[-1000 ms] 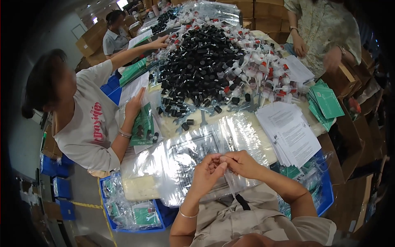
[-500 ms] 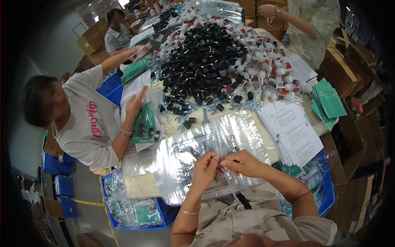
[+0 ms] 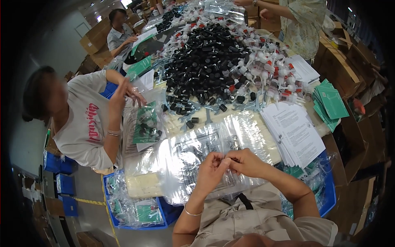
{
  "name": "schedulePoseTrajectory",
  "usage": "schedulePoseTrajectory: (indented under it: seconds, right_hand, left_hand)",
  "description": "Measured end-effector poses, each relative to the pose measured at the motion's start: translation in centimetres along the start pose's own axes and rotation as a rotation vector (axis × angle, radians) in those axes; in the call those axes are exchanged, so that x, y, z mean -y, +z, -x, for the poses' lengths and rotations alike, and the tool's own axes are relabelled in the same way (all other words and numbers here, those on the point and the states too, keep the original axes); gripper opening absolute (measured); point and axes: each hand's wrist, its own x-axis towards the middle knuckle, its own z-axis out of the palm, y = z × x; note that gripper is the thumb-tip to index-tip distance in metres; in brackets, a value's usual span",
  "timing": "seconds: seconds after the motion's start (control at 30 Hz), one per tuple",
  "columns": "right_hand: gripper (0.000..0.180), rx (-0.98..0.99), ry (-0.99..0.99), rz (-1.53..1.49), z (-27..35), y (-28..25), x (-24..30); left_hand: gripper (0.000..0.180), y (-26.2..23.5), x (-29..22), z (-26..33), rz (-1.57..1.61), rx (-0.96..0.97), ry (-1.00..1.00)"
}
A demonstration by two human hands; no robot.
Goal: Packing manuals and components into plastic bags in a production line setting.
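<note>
Clear plastic bags (image 3: 181, 181) lie flat at the near edge of the table, shiny with glare. Over them my two hands meet, fingertips pinched together. My left hand (image 3: 212, 171) is closed, its thumb pressed toward the other hand. My right hand (image 3: 246, 162) is closed against it from the right. A fold of the clear film runs up to the fingers, which seem to grip a bag's edge; the exact spot is covered by the fingers. Just beyond the bags lie metal wrenches (image 3: 208, 117) and a few loose black caps (image 3: 192, 122).
A big heap of black caps (image 3: 210, 61) and white-tipped small bottles (image 3: 267, 74) fills the table's middle. Printed sheets (image 3: 292, 131) and green cards (image 3: 331, 101) lie right. Blue bins (image 3: 164, 224) hold packed bags. A co-worker (image 3: 88, 119) sits left; others are farther back.
My hands have drawn closer together, the left one turning with its thumb now across toward the right. The left co-worker's hands have come together over their own bag.
</note>
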Motion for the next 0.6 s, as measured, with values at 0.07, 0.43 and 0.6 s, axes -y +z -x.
schedulePoseTrajectory:
  seconds: [0.07,0.43,0.6]
  right_hand:
    - [0.017,0.031,0.010,-0.048,-0.1,0.2,0.4]
    - [0.020,0.012,0.058,-0.332,-0.3,0.1,-1.0]
    - [0.029,-0.001,0.078,-0.074,-0.4,0.2,0.1]
  left_hand:
    - [0.012,-0.4,1.7,-0.3,-0.059,0.004,-0.009]
    - [0.013,-1.3,1.6,0.0,-0.118,-0.002,0.008]
    - [0.009,-0.5,1.2,0.2,-0.448,-0.042,0.156]
